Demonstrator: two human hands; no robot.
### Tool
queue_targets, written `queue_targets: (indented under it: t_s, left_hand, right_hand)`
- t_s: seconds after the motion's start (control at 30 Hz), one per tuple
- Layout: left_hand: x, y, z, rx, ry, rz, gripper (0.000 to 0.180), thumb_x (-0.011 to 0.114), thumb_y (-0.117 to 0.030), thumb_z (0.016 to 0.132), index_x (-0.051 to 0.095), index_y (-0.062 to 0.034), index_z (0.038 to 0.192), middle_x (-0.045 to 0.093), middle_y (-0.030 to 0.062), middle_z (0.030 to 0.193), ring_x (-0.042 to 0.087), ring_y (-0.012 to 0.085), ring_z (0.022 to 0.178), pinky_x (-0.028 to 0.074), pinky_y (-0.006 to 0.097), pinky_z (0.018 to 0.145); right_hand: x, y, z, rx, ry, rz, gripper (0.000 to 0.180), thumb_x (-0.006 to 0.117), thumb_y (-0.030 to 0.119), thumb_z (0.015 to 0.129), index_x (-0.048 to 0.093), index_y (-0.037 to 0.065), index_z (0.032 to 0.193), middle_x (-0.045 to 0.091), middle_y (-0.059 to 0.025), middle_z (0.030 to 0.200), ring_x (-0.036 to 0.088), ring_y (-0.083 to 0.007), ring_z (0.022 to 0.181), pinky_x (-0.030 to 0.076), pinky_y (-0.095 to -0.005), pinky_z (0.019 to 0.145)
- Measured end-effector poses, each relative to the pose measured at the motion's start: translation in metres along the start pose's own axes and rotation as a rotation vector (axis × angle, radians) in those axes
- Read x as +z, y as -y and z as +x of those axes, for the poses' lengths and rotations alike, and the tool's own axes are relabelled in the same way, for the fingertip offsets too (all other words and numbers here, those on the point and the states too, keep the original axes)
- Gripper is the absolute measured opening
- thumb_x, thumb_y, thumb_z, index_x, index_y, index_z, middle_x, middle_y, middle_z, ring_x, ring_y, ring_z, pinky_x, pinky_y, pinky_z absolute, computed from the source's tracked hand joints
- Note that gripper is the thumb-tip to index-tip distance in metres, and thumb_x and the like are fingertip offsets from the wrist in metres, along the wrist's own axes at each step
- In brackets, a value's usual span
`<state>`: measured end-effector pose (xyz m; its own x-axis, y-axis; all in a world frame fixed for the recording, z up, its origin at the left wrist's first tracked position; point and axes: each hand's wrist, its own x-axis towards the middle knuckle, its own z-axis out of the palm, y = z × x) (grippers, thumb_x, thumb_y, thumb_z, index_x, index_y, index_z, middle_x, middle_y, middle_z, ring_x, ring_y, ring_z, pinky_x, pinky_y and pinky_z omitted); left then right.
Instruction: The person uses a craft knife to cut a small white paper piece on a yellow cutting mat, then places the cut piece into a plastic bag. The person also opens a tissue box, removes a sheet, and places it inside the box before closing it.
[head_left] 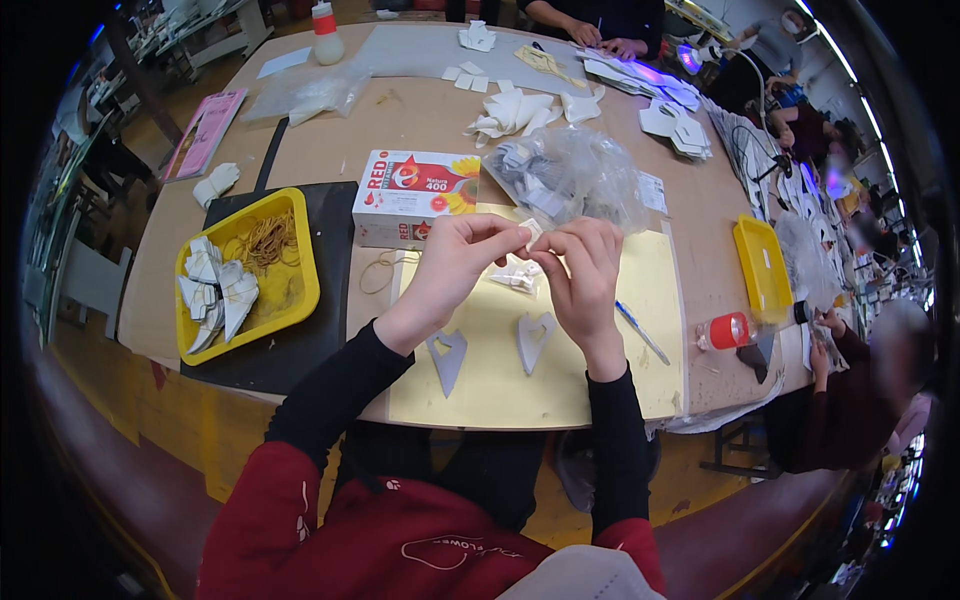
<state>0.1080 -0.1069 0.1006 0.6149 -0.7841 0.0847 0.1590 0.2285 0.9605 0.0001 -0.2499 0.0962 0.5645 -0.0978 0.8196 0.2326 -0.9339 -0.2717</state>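
My left hand and my right hand meet above a yellow sheet, fingertips pinched together. Between them is a small white piece, mostly covered by the fingers. Just below it, several small white pieces lie on the sheet. Closer to me rest two grey pointed pieces with notched tops, one on the left and one on the right. Beyond my left wrist stands a red and white box, and a loose rubber band lies beside it.
At left, a yellow tray holds rubber bands and banded white bundles. A clear plastic bag of pieces sits beyond my hands. To the right are a blue pen, a red-labelled bottle and another yellow tray. Co-workers sit around the table.
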Motion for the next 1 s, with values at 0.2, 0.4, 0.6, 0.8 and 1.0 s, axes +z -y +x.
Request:
queue_targets:
  t_s: [0.2, 0.4, 0.6, 0.8, 1.0]
  left_hand:
    - [0.009, 0.014, -0.02, -0.021, 0.043, 0.052, 0.017, 0.066, -0.015, 0.093, 0.073, -0.0008, 0.097, 0.071, 0.003, 0.085, 0.06, 0.0067, 0.076, 0.045, 0.023, 0.073]
    - [0.021, 0.042, -0.03, -0.066, 0.179, 0.212, 0.026, 0.064, -0.021, 0.095, 0.069, 0.0034, 0.103, 0.071, 0.0089, 0.095, 0.064, 0.014, 0.088, 0.048, 0.027, 0.083]
    - [0.021, 0.091, 0.016, 0.338, -0.287, 0.952, 0.054, 0.066, -0.029, 0.092, 0.049, 0.0013, 0.133, 0.061, 0.019, 0.12, 0.052, 0.0329, 0.118, 0.04, 0.042, 0.101]
    - [0.028, 0.114, 0.055, 0.173, -0.338, 1.019, 0.039, 0.068, -0.028, 0.089, 0.059, -0.0039, 0.119, 0.063, 0.0142, 0.108, 0.054, 0.0343, 0.11, 0.042, 0.046, 0.095]
    - [0.029, 0.084, 0.034, 0.307, -0.176, 0.6, 0.014, 0.068, -0.016, 0.089, 0.07, -0.0032, 0.093, 0.065, 0.008, 0.09, 0.063, 0.0231, 0.086, 0.048, 0.034, 0.079]
  right_hand:
    - [-0.02, 0.009, -0.043, 0.687, -0.157, 0.977, 0.007, 0.066, 0.003, 0.09, 0.06, 0.001, 0.094, 0.056, -0.0038, 0.094, 0.051, -0.0127, 0.086, 0.041, -0.0277, 0.08]
    - [-0.026, 0.026, -0.073, 0.895, 0.047, 0.765, 0.017, 0.064, -0.001, 0.091, 0.064, -0.005, 0.107, 0.064, -0.0035, 0.093, 0.062, -0.0106, 0.083, 0.05, -0.0225, 0.075]
    - [-0.029, 0.0, -0.081, 1.036, -0.323, 0.552, 0.019, 0.066, 0.009, 0.093, 0.066, -0.006, 0.105, 0.065, -0.002, 0.085, 0.057, -0.008, 0.076, 0.046, -0.0221, 0.071]
    - [-0.024, -0.024, -0.056, 0.902, -0.335, 0.551, 0.022, 0.066, 0.013, 0.094, 0.067, -0.004, 0.107, 0.064, -0.0013, 0.086, 0.055, -0.0073, 0.077, 0.044, -0.0208, 0.074]
    - [-0.061, -0.032, -0.02, 0.641, -0.466, 0.553, 0.019, 0.06, 0.005, 0.096, 0.064, -0.006, 0.111, 0.062, -0.0006, 0.084, 0.058, -0.0082, 0.079, 0.047, -0.0225, 0.074]
